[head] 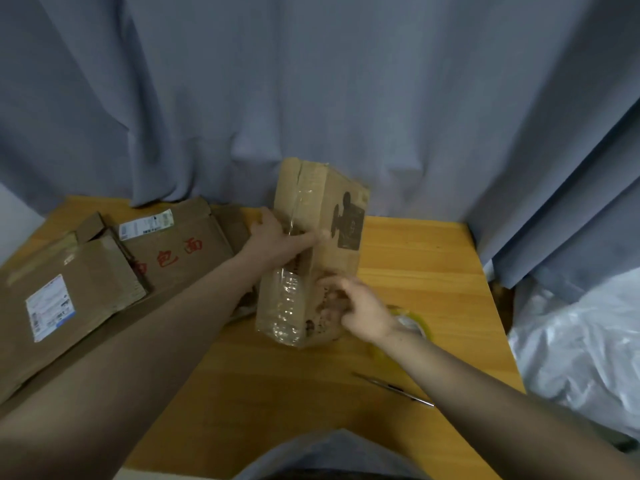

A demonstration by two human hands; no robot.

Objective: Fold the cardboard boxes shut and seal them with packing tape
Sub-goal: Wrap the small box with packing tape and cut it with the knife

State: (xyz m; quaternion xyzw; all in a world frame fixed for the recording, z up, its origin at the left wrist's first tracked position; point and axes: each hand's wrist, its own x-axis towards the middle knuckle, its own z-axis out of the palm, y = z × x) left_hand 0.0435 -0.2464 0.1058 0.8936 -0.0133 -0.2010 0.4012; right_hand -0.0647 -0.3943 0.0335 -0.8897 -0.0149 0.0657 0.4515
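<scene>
Grey curtains (346,81) hang behind a wooden table (415,258), where a cardboard box (322,202) stands on end near the middle. The left hand (277,237) grips its upper left edge, thumb stretched across the front, apparently steadying the box so that it cannot tip. The right hand (360,310) rests low on the box beside a shiny strip of tape (291,299), probably smoothing it down. Blur hides whether those fingers pinch anything. A tape roll (424,327) lies just behind that wrist, within easy reach, and a thin metal tool (394,388) sits nearer the body. Flattened boxes (86,278) wait at the left.
</scene>
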